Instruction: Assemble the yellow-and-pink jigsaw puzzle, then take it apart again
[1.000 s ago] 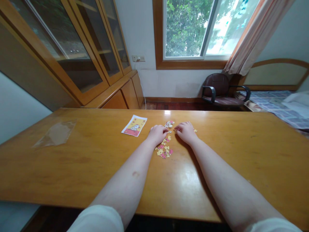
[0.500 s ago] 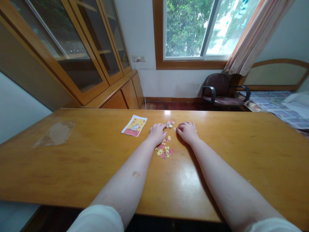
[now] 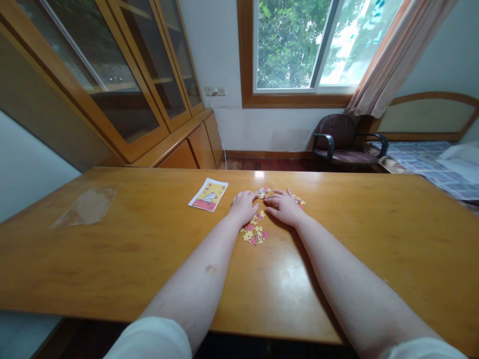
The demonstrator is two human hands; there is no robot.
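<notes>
Jigsaw puzzle pieces, pink, yellow and white, lie loose on the table in several groups. My left hand [image 3: 244, 207] rests on the table with its thumb apart from the fingers; its fingertips reach the edge of the far pile of puzzle pieces [image 3: 263, 192]. My right hand [image 3: 283, 206] is low over the table, fingers spread and pointing left at that same pile. Behind its knuckles on the right lie more puzzle pieces [image 3: 299, 201], partly hidden by the hand. Nearer to me is a scattered group of puzzle pieces [image 3: 255, 235], below my left hand.
A picture card [image 3: 208, 194] with a white cartoon animal on yellow and pink lies left of my hands. Farther left is a clear plastic bag [image 3: 88, 205]. The wooden table [image 3: 149, 259] has its far edge just beyond the pieces. A chair [image 3: 344, 139] stands behind it.
My right hand has shifted left toward the far pile, and its fingers have spread. The pieces on its right now show. My left hand has stayed in place.
</notes>
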